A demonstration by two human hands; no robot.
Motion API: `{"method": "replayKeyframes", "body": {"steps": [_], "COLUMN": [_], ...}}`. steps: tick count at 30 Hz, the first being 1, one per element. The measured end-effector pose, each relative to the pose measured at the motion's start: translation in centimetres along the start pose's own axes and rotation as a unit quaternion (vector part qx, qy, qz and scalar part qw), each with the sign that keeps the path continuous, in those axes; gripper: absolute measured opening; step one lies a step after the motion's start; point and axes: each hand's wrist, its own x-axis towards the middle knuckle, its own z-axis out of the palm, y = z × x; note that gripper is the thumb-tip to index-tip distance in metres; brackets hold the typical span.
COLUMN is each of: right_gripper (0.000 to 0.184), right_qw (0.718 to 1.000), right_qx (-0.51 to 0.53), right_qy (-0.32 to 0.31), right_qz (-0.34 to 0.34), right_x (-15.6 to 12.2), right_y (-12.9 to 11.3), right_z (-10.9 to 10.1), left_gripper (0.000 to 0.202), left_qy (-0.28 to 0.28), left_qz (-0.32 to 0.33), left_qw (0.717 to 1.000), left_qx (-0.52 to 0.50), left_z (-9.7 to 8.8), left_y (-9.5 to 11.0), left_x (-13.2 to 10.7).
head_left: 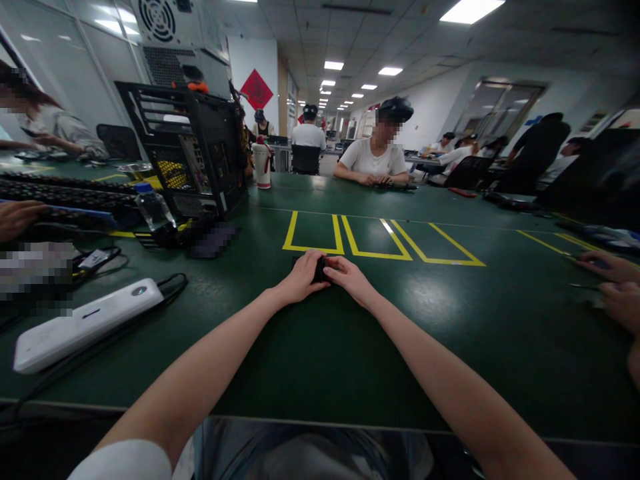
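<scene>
Both hands meet over the green tabletop, just in front of the yellow tape outlines. My left hand is curled over a small black object, its thumb along the near side. From the other side, my right hand presses its fingertips to the same object. Fingers cover most of it, so its kind cannot be made out. A dark part also shows left of my left hand.
Yellow tape outlines lie beyond my hands. To the left are a white power strip with a black cable, a water bottle and an open black computer case. A white cup stands farther back. Co-workers' hands are at right.
</scene>
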Motion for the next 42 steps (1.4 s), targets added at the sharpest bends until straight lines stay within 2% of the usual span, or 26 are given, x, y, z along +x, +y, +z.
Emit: {"method": "replayKeyframes", "body": {"steps": [5, 10, 14, 21, 26, 30, 37, 42], "right_gripper": [0.036, 0.024, 0.03, 0.034, 0.025, 0.03, 0.037, 0.026], "right_qw": [0.999, 1.0, 1.0, 1.0, 1.0, 1.0, 0.999, 1.0], "right_qx": [0.021, 0.007, -0.001, 0.016, 0.002, -0.007, 0.021, -0.004], "right_qy": [-0.029, 0.006, 0.014, -0.025, 0.004, 0.02, -0.033, 0.0], "right_qz": [-0.009, -0.007, -0.002, -0.002, -0.015, 0.004, -0.002, 0.001], "right_x": [-0.35, -0.34, -0.2, -0.38, -0.22, -0.03, -0.23, -0.19], "right_y": [-0.61, -0.47, -0.34, -0.7, -0.66, -0.48, -0.58, -0.64], "right_z": [-0.04, 0.16, 0.14, 0.01, 0.32, 0.38, 0.04, 0.29], "left_gripper": [0.058, 0.059, 0.058, 0.058, 0.059, 0.059, 0.058, 0.059], "left_qy": [-0.004, -0.002, 0.0, -0.002, -0.008, -0.007, -0.001, -0.009], "left_qz": [-0.003, -0.005, -0.005, 0.0, 0.001, -0.002, 0.003, 0.0], "left_qw": [1.0, 1.0, 1.0, 1.0, 1.0, 1.0, 1.0, 1.0], "left_qx": [-0.006, -0.01, -0.012, -0.005, -0.006, -0.006, 0.002, -0.001], "left_z": [-0.13, -0.19, -0.21, -0.17, -0.26, -0.22, -0.17, -0.3], "left_y": [0.1, 0.22, 0.32, 0.15, 0.2, 0.21, 0.16, 0.21], "left_x": [0.02, 0.01, 0.04, 0.01, 0.0, 0.03, -0.08, -0.11]}}
